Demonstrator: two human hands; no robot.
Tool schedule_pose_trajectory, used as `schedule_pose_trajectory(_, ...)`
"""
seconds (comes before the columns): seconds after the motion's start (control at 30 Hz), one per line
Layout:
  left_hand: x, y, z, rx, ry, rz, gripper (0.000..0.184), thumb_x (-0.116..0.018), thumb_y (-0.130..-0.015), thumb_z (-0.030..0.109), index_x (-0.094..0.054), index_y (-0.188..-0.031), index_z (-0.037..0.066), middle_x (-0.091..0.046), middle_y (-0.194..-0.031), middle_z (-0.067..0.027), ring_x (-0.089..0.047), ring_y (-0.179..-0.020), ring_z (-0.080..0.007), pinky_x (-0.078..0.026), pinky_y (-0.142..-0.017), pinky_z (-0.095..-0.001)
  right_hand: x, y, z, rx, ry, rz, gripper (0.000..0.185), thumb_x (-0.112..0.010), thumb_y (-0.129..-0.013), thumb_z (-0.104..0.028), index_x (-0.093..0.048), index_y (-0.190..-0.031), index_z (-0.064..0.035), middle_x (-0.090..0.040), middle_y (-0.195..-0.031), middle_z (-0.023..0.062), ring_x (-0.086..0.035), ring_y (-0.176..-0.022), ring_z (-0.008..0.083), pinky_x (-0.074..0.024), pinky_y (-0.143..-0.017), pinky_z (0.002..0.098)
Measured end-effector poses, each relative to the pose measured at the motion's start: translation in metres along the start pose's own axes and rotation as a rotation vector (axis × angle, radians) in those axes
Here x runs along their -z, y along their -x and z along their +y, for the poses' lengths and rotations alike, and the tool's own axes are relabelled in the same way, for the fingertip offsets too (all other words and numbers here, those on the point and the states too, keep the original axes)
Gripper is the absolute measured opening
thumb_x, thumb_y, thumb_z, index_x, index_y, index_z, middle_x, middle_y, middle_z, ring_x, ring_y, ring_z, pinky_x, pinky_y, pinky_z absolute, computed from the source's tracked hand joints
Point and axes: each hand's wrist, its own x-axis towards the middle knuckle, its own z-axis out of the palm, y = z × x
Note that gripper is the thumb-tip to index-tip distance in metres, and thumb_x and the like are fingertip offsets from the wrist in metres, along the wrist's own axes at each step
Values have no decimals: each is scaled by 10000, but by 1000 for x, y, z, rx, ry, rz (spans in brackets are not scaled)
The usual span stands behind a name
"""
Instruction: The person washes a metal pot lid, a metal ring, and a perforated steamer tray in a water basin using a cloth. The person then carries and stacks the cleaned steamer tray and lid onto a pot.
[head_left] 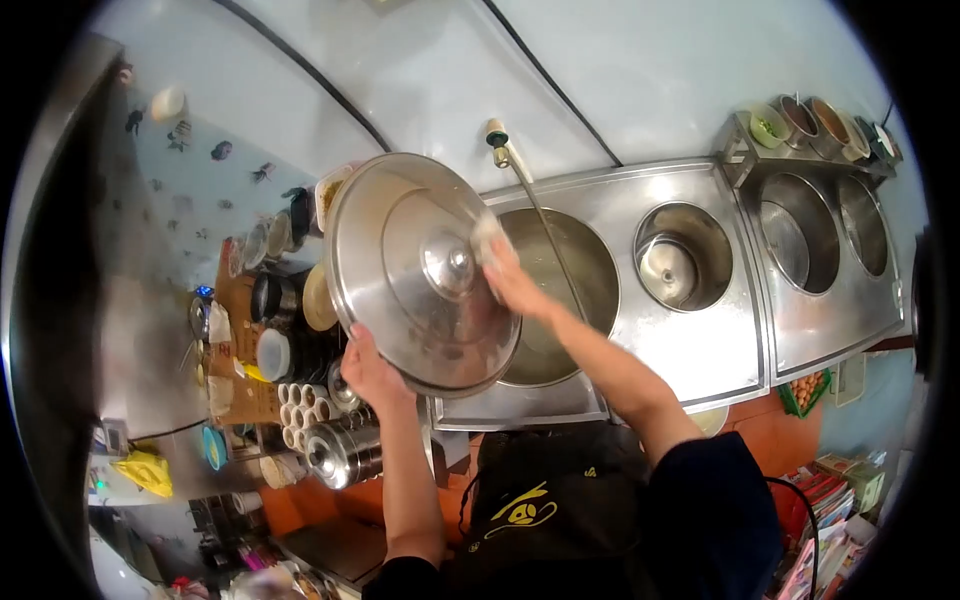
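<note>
A large round steel pot lid (400,270), knob side showing, is held tilted above the left part of the metal counter. My left hand (372,372) grips its lower left rim, thumb on the top face. Pressed to the lid's right side, my right hand (512,285) is closed on a pale cleaning cloth (488,235), blurred, so its exact kind is uncertain. Behind the lid, a big round sink basin (580,260) is partly covered. A tap (498,145) with a long thin spout or hose hangs over that basin.
To the right are a smaller round basin (680,285) and two deep steel wells (800,235), with a rack of bowls (770,125) behind. Stacked cups (303,415), a lidded steel pot (340,452) and several containers crowd the left. A green basket of eggs (803,392) sits low right.
</note>
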Motion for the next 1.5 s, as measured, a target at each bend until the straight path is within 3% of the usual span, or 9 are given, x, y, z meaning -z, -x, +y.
schedule_pose_trajectory(0.17, -33, 6, -61, -160, -210, -64, 402, -561, -1032, 242, -522, -686, 41, -429, -649, 48, -335, -634, -55, -258, -539, -258, -50, 107, -72, 122, -191, -124, 639, -325, -1057, -429, -237, -1552, -34, -106, -1627, 227, 15, -1518, 382, -25, -1220, 467)
schedule_pose_trajectory(0.47, -5, 38, -25, -106, -290, -238, 375, -559, -1031, 232, -509, -714, 38, -438, -674, 69, -357, -649, -46, -266, -556, -231, 57, -90, -38, 99, -90, 115, 792, -305, -1038, -543, -101, -1555, 21, -61, -1641, 197, -26, -1525, 304, -43, -1234, 385)
schedule_pose_trajectory(0.63, -17, 22, -23, -77, -25, -78, 364, -556, -1034, 249, -554, -745, 26, -469, -687, 69, -376, -667, -43, -312, -582, -230, 0, 39, 52, 63, 10, 88, 705, -386, -1036, -376, -114, -1558, 13, -27, -1635, 226, -2, -1520, 360, -43, -1233, 419)
schedule_pose_trajectory(0.77, -16, 23, -52, -126, -265, -131, 378, -564, -1029, 270, -596, -773, -6, -524, -682, 34, -416, -671, -50, -364, -607, -229, -63, 133, -42, 8, -201, -182, 733, -323, -1047, -476, -152, -1549, 30, -51, -1622, 265, 26, -1513, 393, -8, -1222, 448)
schedule_pose_trajectory(0.9, -11, 44, -47, -315, -511, -299, 359, -565, -1015, 222, -561, -758, -29, -474, -616, 9, -394, -614, -76, -322, -536, -276, -25, 52, -116, 180, -102, -140, 762, -298, -1055, -444, -13, -1538, 73, 42, -1628, 255, 65, -1514, 373, -2, -1224, 450)
schedule_pose_trajectory(0.97, 2, 53, -38, -398, -523, -315, 350, -565, -1000, 182, -532, -718, -23, -428, -594, 8, -370, -592, -79, -285, -508, -302, -2, -21, -87, 409, -112, 180, 645, -308, -1059, -436, -207, -1551, -31, -45, -1618, 267, -8, -1508, 408, -45, -1220, 496)
schedule_pose_trajectory(1.03, 14, 53, -20, -308, -514, -300, 358, -565, -1011, 192, -542, -717, -11, -479, -627, 26, -404, -616, -76, -328, -538, -274, 50, -58, -80, 124, -104, 142, 742, -326, -1047, -494, -109, -1558, -2, -9, -1630, 245, 2, -1520, 347, -56, -1228, 431)
schedule_pose_trajectory(1.27, -9, 23, -1, -138, 70, -58, 333, -589, -1010, 225, -610, -820, -48, -607, -758, -3, -505, -694, -77, -420, -633, -242, -9, 94, -11, 187, -148, 39, 784, -388, -1005, -541, -192, -1547, -10, -83, -1619, 229, -5, -1511, 372, -31, -1216, 460)
schedule_pose_trajectory(1.5, -20, 32, -34, -372, -523, -319, 381, -592, -996, 254, -563, -748, -34, -457, -628, -12, -386, -633, -85, -348, -549, -290, -46, 58, -115, 238, -282, -80, 765, -288, -1050, -484, -56, -1548, 49, 47, -1628, 252, 77, -1516, 360, 7, -1220, 447)
